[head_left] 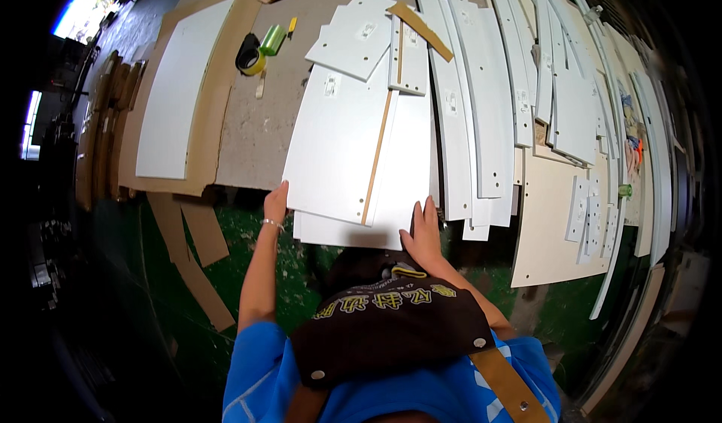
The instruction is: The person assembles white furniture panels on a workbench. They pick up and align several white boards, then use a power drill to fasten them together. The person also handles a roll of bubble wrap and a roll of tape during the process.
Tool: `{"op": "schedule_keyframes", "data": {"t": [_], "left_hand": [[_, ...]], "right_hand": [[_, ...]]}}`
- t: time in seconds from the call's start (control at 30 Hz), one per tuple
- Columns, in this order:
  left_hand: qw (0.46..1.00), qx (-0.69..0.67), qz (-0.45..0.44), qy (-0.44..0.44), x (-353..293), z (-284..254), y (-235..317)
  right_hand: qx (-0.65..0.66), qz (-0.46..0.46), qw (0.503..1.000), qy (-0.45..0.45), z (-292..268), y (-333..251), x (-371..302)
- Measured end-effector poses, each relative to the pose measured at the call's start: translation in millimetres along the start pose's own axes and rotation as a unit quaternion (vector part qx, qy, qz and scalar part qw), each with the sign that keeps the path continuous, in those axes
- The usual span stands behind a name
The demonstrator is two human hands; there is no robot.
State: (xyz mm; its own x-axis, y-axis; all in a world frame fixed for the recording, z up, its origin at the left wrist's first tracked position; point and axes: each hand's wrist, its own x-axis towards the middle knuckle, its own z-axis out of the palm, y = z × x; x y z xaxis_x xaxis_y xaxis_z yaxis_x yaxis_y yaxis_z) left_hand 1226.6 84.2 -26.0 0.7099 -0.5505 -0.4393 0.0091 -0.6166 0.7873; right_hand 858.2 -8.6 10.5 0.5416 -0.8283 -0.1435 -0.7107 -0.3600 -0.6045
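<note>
The left hand (277, 202) touched the white panels (331, 152), its grip unclear; the right hand (426, 238) lay open opposite. Already stacked, they were not yet flush.

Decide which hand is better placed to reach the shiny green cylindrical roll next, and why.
Probably the left hand: it is nearer the green roll, at the near left corner of a large rectangular white panel. The right hand lies farther off, to the right.

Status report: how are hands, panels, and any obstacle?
White panels stacked unevenly; left hand at left edge, right hand at right. Smaller panels, cardboard strip on top.
</note>
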Motion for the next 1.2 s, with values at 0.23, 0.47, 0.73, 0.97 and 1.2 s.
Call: {"op": "schedule_keyframes", "data": {"t": [0.23,0.47,0.73,0.97,1.2], "left_hand": [[0.994,-0.034,0.095,0.029,-15.7,-5.4,4.3],[0.992,0.035,0.076,-0.092,-70.8,5.7,37.2],[0.985,-0.040,0.056,-0.155,-101.3,44.4,24.2],[0.975,-0.006,0.161,-0.152,-105.1,50.1,3.3],[0.938,0.223,0.233,0.126,-106.5,41.6,-17.3]], "right_hand": [[0.006,0.024,0.999,0.043,11.1,9.2,1.5],[0.511,0.113,0.852,-0.028,-30.2,-12.2,27.4],[0.585,0.235,0.775,-0.050,-27.9,-6.7,31.7],[0.544,0.291,0.787,-0.031,-46.8,-3.4,36.0],[0.451,0.274,0.849,0.003,-111.0,100.2,37.1]]}}
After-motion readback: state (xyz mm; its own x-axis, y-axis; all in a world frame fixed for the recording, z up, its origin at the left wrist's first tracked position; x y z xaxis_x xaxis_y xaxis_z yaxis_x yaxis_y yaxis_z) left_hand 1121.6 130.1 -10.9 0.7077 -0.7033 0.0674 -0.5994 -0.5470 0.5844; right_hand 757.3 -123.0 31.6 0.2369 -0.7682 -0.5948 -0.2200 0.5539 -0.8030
